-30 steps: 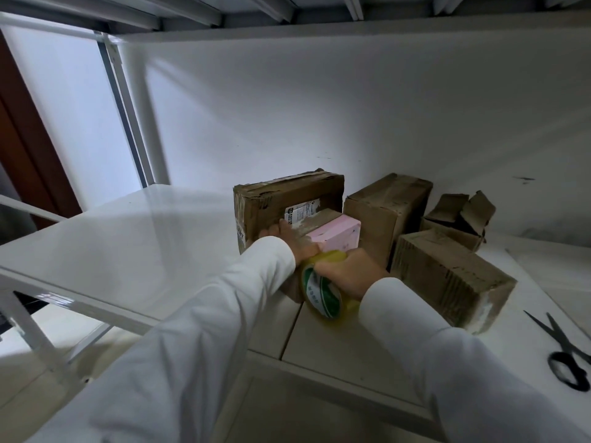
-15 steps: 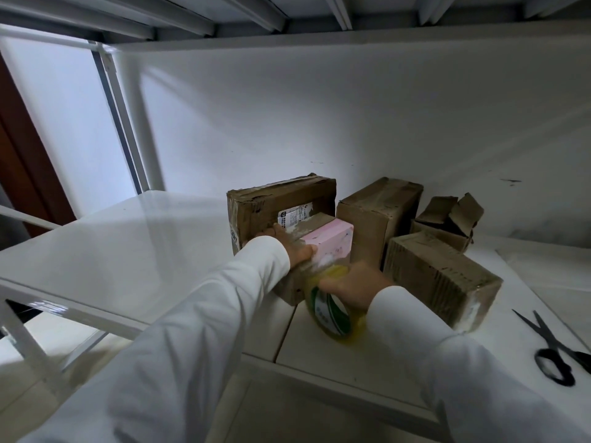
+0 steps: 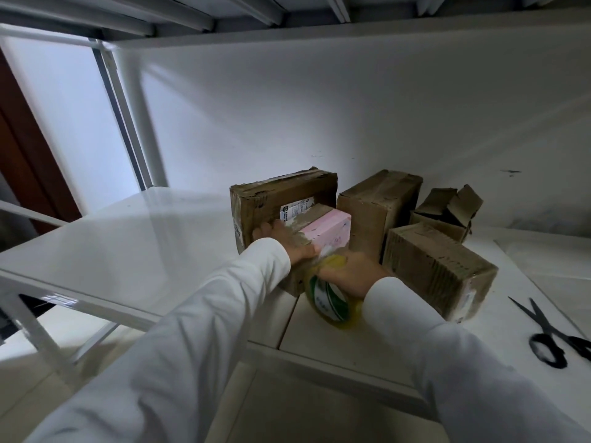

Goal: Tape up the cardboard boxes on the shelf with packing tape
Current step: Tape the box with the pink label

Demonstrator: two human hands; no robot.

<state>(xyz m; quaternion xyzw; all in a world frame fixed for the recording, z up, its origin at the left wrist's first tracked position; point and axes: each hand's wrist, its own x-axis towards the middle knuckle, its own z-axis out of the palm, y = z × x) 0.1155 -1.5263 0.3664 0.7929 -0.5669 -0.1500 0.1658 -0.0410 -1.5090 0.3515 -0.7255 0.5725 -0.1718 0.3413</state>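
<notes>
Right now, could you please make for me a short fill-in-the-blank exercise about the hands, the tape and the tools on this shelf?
1. The right hand grips a roll of ____ tape.
2. The left hand rests on the box with the ____ top.
3. The black ____ lie on the shelf at the far right.
4. The small box at the back right has its flaps ____.

Missing words: packing; pink; scissors; open

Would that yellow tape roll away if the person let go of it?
Probably. The tape roll is round and stands on its edge on the smooth white shelf, so it could roll. The right hand gripping it steadies it for now. It looks stiff, not floppy.
</notes>
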